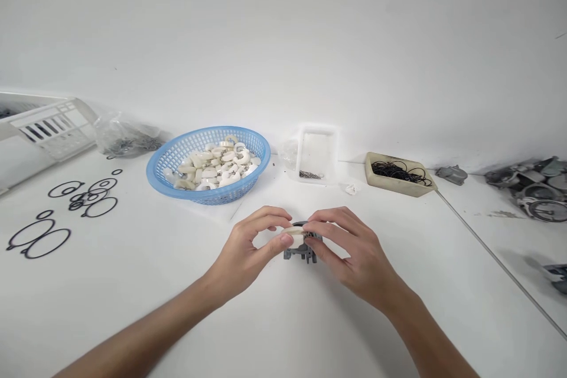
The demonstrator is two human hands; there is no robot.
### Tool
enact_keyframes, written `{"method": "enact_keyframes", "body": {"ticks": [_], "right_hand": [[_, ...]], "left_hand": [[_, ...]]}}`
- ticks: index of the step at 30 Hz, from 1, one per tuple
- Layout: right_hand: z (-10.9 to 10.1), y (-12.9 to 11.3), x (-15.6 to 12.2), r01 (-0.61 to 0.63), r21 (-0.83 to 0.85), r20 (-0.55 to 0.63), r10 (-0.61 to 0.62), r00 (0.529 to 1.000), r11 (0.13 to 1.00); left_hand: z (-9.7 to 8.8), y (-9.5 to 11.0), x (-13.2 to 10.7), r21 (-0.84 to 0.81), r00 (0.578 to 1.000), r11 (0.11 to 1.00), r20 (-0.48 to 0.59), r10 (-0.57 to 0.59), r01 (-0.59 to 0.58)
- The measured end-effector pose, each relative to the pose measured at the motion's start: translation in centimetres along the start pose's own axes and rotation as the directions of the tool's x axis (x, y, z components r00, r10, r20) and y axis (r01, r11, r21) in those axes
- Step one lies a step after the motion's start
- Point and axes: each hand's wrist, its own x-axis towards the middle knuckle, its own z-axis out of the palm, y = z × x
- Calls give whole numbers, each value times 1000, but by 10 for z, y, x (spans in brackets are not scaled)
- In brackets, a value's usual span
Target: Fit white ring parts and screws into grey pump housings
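Observation:
Near the middle of the table, a grey housing part (291, 254) stands under both hands. A white curved plastic piece (296, 240) sits at its top. My left hand (252, 248) pinches the white piece's left side between thumb and fingers. On the other side, my right hand (348, 245) has its thumb and fingers closed at the right end of the white piece, by some small detail I cannot make out. The fingers partly hide the housing's top.
A blue basket (153, 174) of white curved pieces stands behind left. Black rubber rings (53, 242) lie at left. A white tray (316, 150) with small screws, a beige box (401, 188) of black rings and grey housings (538, 189) sit behind and right.

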Motion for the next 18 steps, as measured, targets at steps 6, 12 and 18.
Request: {"method": "enact_keyframes", "body": {"ticks": [6,12,18], "right_hand": [[3,-8,0,2,155,5,-2,1000,988],[12,-13,1,18,235,-81,1,997,972],[14,-22,2,62,301,-176,-9,984,951]], "left_hand": [[-2,7,0,-75,997,995,45,-56,59],[-4,8,-1,-72,994,997,109,-23,31],[-5,17,-2,-119,971,989,230,-61,91]]}}
